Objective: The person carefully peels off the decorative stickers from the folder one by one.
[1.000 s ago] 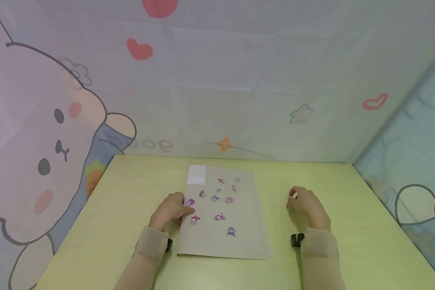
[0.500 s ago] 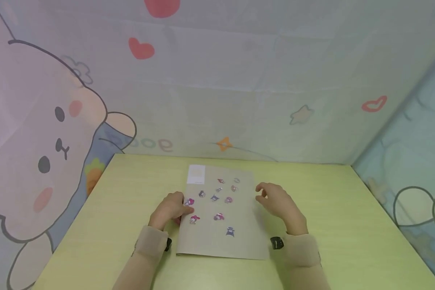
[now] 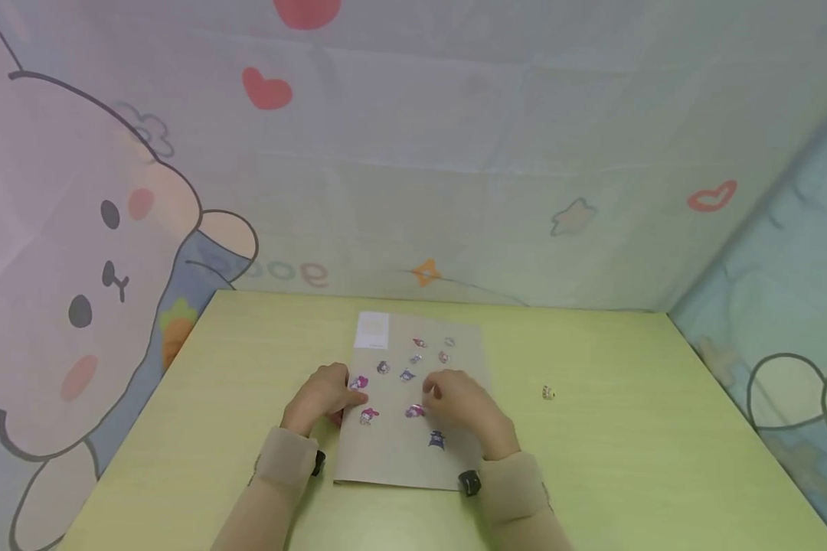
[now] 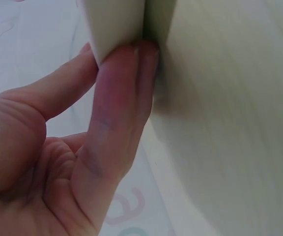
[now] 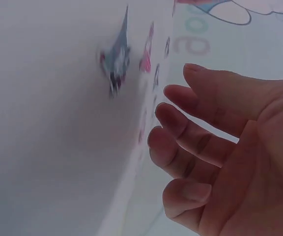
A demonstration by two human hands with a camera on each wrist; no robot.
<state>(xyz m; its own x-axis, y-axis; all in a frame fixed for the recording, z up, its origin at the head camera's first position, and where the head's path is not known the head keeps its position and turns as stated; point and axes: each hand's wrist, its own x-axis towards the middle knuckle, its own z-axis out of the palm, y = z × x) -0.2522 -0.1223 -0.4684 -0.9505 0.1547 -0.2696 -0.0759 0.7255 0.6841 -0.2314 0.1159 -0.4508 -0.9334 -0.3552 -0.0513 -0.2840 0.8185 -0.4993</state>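
Sticker (image 3: 548,393) sits alone near table's (image 3: 262,360) right edge. My left hand (image 3: 324,398) presses sheet (image 3: 413,459); right hand (image 3: 465,405), fingers loose & empty, over more stickers.

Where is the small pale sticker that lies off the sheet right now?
In the head view, the small pale sticker lies alone on the yellow-green table, right of the grey sticker sheet and well beyond the right hand.

Soft, even light is filling the head view w/ no glare, and my hands are casting only faint shadows on the table (image 3: 634,428). My right wrist cam is smearing the stickers (image 5: 116,69) into blur; the left wrist pic is looking washed out and soft up close.
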